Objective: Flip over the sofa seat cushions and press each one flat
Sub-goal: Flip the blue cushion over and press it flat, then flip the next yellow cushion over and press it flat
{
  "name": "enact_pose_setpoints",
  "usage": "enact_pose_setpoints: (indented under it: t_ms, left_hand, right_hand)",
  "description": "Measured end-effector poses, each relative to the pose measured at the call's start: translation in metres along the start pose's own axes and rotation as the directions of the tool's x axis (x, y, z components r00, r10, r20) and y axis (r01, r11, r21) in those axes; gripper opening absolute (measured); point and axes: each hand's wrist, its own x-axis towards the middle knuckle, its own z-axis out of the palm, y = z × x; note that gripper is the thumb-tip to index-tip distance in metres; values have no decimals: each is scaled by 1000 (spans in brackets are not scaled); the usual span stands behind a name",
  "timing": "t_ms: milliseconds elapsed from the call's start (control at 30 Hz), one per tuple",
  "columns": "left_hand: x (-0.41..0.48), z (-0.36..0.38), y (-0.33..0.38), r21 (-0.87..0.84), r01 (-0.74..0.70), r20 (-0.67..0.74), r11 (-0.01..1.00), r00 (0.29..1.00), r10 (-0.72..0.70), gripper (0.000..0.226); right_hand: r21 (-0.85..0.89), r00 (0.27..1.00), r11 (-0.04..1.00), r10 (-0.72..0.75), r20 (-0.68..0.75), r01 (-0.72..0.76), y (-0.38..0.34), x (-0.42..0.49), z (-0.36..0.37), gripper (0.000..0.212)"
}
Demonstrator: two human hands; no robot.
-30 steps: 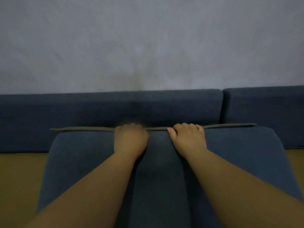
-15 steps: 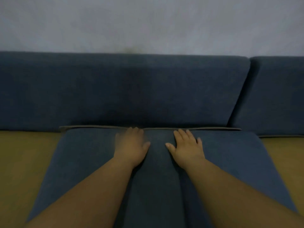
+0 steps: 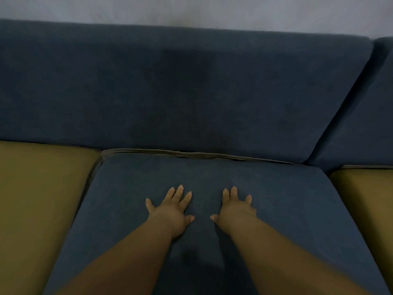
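A dark blue seat cushion (image 3: 287, 209) lies flat in the middle of the sofa, its far edge with a grey-brown seam against the backrest. My left hand (image 3: 172, 211) and my right hand (image 3: 236, 211) both press on its top, palms down, fingers straight and spread, side by side near the cushion's centre. Both forearms reach in from the bottom of the view. An olive-yellow seat cushion (image 3: 38, 199) lies to the left, another olive-yellow cushion (image 3: 370, 201) to the right.
The blue back cushion (image 3: 170, 88) runs across behind the seats, with a second back cushion (image 3: 378, 107) at the right. A pale grey wall (image 3: 191, 9) stands above the sofa.
Both hands let go of the cushion's far edge and slid toward me, opening flat onto its top. The cushion came down flat, and the view tilted downward.
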Motion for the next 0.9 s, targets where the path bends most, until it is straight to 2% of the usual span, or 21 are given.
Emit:
enact_pose_setpoints:
  t_ms: [333, 467, 567, 667, 900]
  left_hand:
    - [17, -11, -1, -7, -1, 16, 1000, 1000, 1, 70]
    - [-7, -25, 3, -17, -13, 0, 1000, 1000, 13, 77]
    - [-42, -38, 9, -24, -16, -79, 1000, 997, 14, 77]
    - [-95, -68, 15, 3, -18, -182, 1000, 983, 19, 74]
    - [-237, -156, 30, -84, 38, -410, 996, 910, -69, 71]
  right_hand:
    - [-41, 999, 998, -37, -9, 37, 8, 19, -8, 96]
    - [-3, 994, 994, -107, -5, 107, 24, -8, -25, 85]
    - [46, 974, 982, -173, -143, 181, 33, -47, -33, 77]
    - [43, 922, 960, -254, -292, 278, 30, -102, -51, 70]
    - [-18, 813, 904, -393, -429, 427, 9, -253, -120, 63]
